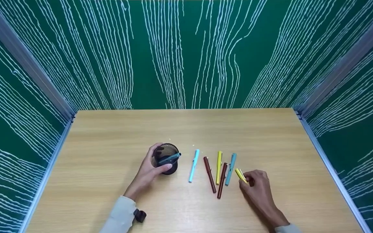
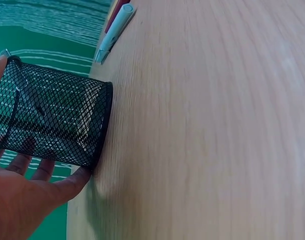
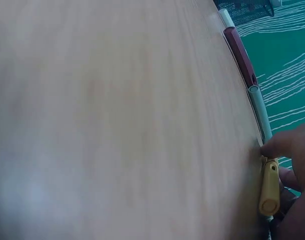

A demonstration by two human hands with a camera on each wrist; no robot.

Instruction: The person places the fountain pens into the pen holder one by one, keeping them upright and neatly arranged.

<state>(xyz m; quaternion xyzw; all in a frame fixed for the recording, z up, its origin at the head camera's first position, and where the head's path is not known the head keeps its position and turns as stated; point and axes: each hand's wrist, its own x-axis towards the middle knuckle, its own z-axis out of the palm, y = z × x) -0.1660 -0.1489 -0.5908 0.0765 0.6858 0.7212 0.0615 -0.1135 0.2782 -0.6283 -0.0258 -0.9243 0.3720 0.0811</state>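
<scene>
Gripping mesh cup (image 2: 62, 115) with my left hand (image 1: 147, 170), pinching yellow pen (image 1: 240, 174) with my right hand (image 1: 260, 188) toward desk's (image 1: 186, 129) right edge; one teal pen (image 1: 171, 158) inside cup, five pens (image 1: 219, 168) left between.

In the head view we see the table (image 1: 303, 145) evenly bright, with soft shadow beside the right hand (image 1: 259, 188); the wrist views look duller to us, hazy, with pale glare patches.

Green walls (image 1: 189, 64) with white lines (image 1: 170, 48) border the table (image 1: 186, 126) along its far and side edges, grey posts (image 1: 35, 63) at both far corners.
</scene>
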